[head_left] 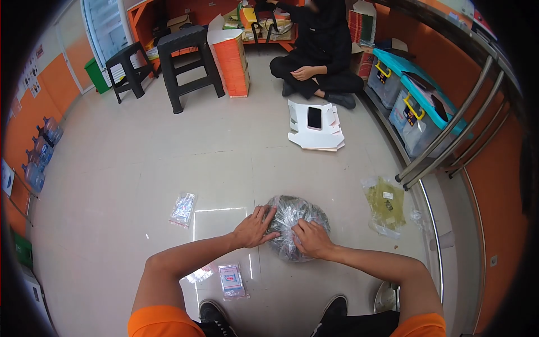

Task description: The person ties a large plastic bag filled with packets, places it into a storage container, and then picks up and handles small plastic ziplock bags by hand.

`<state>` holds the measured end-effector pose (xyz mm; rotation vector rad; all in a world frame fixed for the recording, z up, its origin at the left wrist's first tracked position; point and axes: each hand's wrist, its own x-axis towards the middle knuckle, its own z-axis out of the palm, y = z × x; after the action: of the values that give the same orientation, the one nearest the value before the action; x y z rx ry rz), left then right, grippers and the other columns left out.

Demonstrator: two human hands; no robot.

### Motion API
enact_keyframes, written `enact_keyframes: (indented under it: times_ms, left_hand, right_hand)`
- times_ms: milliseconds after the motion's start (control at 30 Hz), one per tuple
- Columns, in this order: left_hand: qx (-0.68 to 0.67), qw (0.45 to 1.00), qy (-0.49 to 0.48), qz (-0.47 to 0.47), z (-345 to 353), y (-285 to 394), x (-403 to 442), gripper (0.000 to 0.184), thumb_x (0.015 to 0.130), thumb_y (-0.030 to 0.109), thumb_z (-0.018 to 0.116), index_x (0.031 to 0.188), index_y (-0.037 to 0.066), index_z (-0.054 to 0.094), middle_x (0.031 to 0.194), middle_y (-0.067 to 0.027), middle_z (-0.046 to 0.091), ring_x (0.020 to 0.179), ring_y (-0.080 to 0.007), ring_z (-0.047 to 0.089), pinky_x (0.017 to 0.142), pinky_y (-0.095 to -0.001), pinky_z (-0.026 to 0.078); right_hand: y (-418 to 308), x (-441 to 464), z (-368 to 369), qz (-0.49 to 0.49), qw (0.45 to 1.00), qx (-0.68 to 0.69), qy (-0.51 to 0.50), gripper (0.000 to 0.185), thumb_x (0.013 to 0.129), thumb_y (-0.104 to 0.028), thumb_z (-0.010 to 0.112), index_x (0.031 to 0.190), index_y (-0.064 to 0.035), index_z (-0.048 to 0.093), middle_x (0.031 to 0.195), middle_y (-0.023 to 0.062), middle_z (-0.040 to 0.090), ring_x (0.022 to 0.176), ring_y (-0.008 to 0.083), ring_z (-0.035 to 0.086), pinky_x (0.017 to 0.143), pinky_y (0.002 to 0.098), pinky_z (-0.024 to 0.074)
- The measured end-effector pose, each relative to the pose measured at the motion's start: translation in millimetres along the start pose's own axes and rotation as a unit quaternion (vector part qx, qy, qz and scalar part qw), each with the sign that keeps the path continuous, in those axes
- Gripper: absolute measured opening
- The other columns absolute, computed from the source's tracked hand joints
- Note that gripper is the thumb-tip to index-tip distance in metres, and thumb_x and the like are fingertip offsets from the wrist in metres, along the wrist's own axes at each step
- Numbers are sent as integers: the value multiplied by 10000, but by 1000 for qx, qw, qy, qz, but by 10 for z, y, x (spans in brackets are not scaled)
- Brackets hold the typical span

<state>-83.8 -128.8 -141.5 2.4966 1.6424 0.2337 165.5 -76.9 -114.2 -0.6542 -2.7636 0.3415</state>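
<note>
A bulging clear plastic bag (289,210) with dark, greenish contents sits on the floor in front of me. My left hand (255,227) lies against its left side, fingers stretched out over the plastic. Curled fingers of my right hand (313,238) pinch the crinkled plastic near the bag's middle. What exactly fills the bag cannot be made out. To the left lies a small packet of clear plastic bags (182,209), and a pink-and-blue printed packet (231,281) rests below my left forearm.
A yellowish plastic bag (386,205) lies at right, near the metal rack legs (449,135). Beyond, a phone (314,118) rests on flattened white cardboard (297,137), before a seated person (320,50). Black stools (188,62) and lidded boxes (418,123) stand farther back.
</note>
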Motion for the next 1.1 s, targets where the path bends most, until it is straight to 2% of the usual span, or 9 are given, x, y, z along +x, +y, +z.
enact_keyframes:
  times_ms: [467, 1100]
  left_hand:
    - [-6, 1000, 14, 6, 25, 2, -14, 903, 965, 590, 444, 1457, -133, 218, 1340, -315, 381, 1236, -436, 407, 1043, -444, 437]
    - [-16, 1000, 11, 4, 18, 11, -23, 911, 962, 591, 448, 1457, -135, 211, 1334, -340, 378, 1243, -451, 404, 1064, -446, 404]
  right_hand:
    - [10, -4, 17, 2, 1000, 0, -3, 278, 808, -150, 678, 1036, -58, 548, 953, 121, 518, 831, 313, 582, 737, 430, 470]
    - [4, -11, 12, -6, 1000, 1, 3, 273, 824, -153, 666, 1058, -50, 569, 965, 124, 519, 831, 311, 591, 734, 426, 481]
